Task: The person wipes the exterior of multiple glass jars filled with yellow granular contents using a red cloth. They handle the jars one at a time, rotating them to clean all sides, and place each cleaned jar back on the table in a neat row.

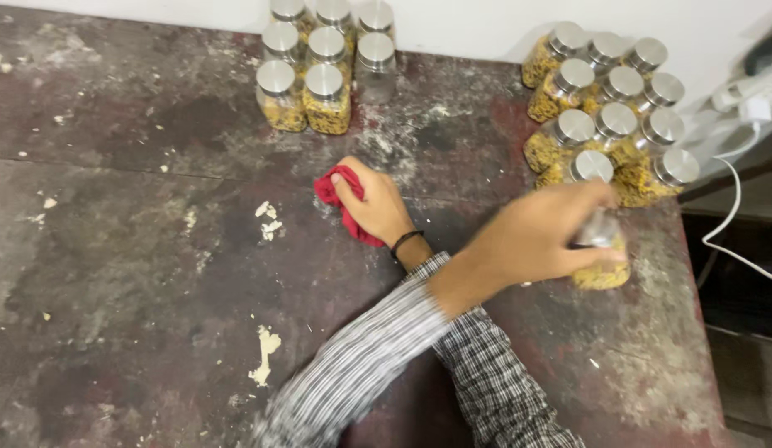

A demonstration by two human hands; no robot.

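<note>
My arms are crossed over a worn, stained table (pixel 137 249). My left hand (pixel 535 236) reaches across to the right and grips the silver lid of a glass jar (pixel 603 272) filled with yellow-brown contents; the jar stands on the table just in front of a group of similar jars. This arm is motion-blurred. My right hand (pixel 371 207), with a black band at the wrist, reaches to the left and presses a crumpled red cloth (pixel 329 192) onto the tabletop.
A cluster of several silver-lidded jars (pixel 618 116) stands at the back right, and another cluster (pixel 319 66) at the back centre against the white wall. Pale crumbs (pixel 266 353) dot the table. A white cable (pixel 734 207) hangs off the right edge.
</note>
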